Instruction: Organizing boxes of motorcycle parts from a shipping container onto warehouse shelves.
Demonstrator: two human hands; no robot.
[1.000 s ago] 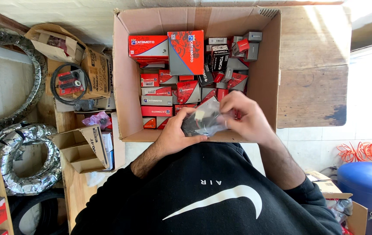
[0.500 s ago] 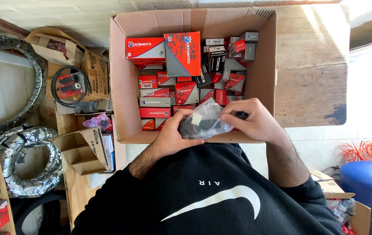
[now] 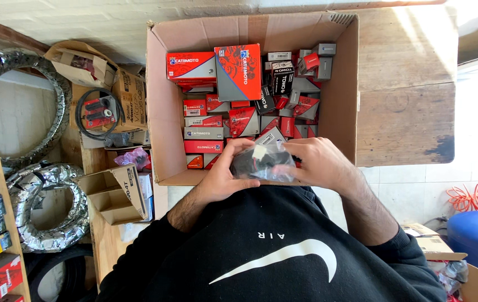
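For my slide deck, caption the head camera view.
Both hands, left hand and right hand, hold a clear-bagged dark part over an open cardboard box.

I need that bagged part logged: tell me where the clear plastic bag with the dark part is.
In the head view, the clear plastic bag sits centre frame, gripped between left hand and right hand, over the near edge of the cardboard box.
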